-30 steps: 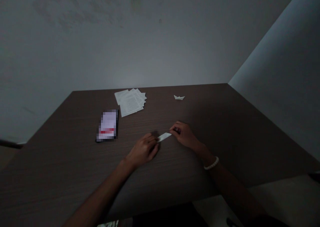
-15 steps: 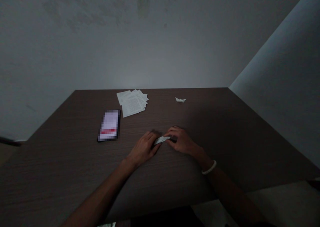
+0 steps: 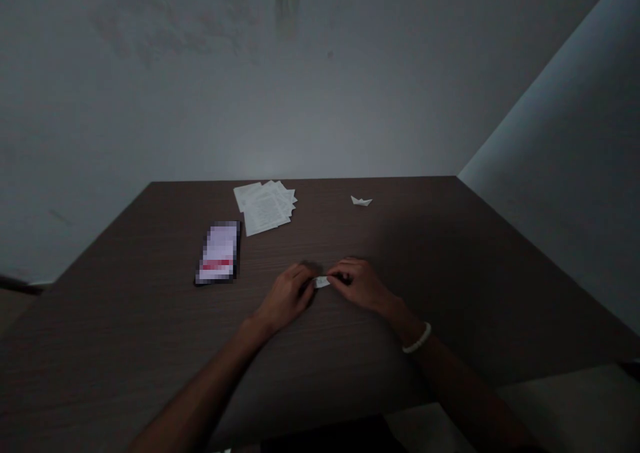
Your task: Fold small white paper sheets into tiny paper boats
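A small folded piece of paper (image 3: 321, 282) lies between my hands, just above or on the brown table (image 3: 320, 373); which of the two I cannot tell. My left hand (image 3: 289, 294) pinches its left end between thumb and fingers. At the right end, my right hand (image 3: 361, 284) has thumb and fingertips closed on the paper. Fingers cover both ends, so only a short pale strip shows in the middle. A white bead-like bracelet (image 3: 418, 340) circles my right wrist.
Beyond my hands, toward the back edge, sits a small folded paper boat (image 3: 361, 202). Several printed sheets (image 3: 265, 210) lie fanned at the back left. Nearer on the left is a phone (image 3: 219, 252) with a blurred screen. A grey wall (image 3: 320, 120) borders the table's far edge.
Less of the folded paper shows now. My left thumb has drawn in toward its fingers, and my right thumb and fingertips have closed over the paper's right end.
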### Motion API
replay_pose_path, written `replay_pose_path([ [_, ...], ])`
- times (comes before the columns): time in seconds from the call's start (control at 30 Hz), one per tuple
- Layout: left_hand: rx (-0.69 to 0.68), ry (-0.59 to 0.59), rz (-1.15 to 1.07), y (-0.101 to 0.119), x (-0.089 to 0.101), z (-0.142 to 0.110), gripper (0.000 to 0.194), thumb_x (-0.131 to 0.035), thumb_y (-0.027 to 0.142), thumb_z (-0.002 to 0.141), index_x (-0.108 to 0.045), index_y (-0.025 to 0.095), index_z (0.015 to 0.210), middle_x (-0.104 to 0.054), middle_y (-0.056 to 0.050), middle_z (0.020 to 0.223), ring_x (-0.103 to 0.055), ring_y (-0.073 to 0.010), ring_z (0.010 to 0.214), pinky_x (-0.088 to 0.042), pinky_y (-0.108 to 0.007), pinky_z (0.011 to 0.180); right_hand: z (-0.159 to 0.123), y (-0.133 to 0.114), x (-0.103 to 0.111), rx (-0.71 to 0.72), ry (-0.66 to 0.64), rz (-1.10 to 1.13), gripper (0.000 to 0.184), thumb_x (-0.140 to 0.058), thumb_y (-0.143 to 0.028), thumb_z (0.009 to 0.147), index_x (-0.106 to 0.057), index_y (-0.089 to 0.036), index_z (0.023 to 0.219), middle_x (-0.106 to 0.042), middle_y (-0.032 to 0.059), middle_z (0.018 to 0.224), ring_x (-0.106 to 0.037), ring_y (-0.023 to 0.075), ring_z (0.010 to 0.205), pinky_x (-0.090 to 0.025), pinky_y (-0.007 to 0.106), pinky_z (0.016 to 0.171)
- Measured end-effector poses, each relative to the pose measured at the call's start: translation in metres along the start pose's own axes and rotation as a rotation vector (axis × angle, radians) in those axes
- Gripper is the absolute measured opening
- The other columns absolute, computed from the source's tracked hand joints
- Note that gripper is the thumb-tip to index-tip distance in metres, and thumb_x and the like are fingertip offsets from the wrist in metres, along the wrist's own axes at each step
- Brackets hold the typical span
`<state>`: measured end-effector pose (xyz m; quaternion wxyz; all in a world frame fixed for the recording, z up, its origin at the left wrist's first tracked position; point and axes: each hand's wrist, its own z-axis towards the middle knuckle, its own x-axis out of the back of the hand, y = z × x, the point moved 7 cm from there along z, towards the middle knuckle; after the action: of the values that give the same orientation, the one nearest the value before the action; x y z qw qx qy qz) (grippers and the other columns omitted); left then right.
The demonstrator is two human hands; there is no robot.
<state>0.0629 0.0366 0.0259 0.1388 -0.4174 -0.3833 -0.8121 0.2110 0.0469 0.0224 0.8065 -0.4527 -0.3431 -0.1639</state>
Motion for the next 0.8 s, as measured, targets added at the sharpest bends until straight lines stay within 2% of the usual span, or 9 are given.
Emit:
replay_pose_path([
  [0.17,0.028,-0.007,-0.035,-0.002,0.000,0.001,0.013,-0.049,0.016,0.090,-0.060,0.017,0.097,-0.065,-0.006,0.091,-0.060,-0.0189,0.087,-0.050,-0.033,0.079,0.000,0.001,-0.001,-0.035,0.039,-0.019,0.009,-0.063,-0.021,0.085,-0.071,-0.020,0.080,-0.069,0.0004,0.075,-0.057,0.0117,0.064,-0.042,0.024,0.066],
  [0.37,0.078,0.010,-0.035,-0.005,0.002,0.001,0.011,-0.050,0.017,0.090,-0.061,0.016,0.088,-0.064,-0.005,0.084,-0.059,-0.0173,0.079,-0.048,-0.031,0.073,0.000,0.004,0.000,-0.079,0.102,-0.015,0.009,-0.064,-0.018,0.082,-0.072,-0.020,0.078,-0.068,-0.0008,0.067,-0.054,0.0102,0.056,-0.039,0.024,0.060],
  [0.63,0.061,0.038,-0.024,-0.007,0.002,0.001,0.015,-0.050,0.020,0.092,-0.061,0.016,0.083,-0.064,-0.004,0.079,-0.058,-0.0168,0.076,-0.047,-0.030,0.072,0.000,-0.001,-0.002,-0.064,0.084,0.094,0.011,-0.063,-0.022,0.084,-0.073,-0.021,0.088,-0.067,-0.0004,0.070,-0.052,0.0098,0.056,-0.038,0.023,0.056],
  [0.8,0.094,0.028,0.009,-0.011,0.001,0.000,0.016,-0.050,0.021,0.091,-0.061,0.016,0.080,-0.063,-0.004,0.076,-0.058,-0.0169,0.073,-0.046,-0.029,0.068,-0.002,-0.004,0.000,-0.047,0.069,0.108,0.016,-0.061,-0.018,0.083,-0.072,-0.021,0.095,-0.068,0.0006,0.075,-0.053,0.0103,0.058,-0.040,0.023,0.057],
])
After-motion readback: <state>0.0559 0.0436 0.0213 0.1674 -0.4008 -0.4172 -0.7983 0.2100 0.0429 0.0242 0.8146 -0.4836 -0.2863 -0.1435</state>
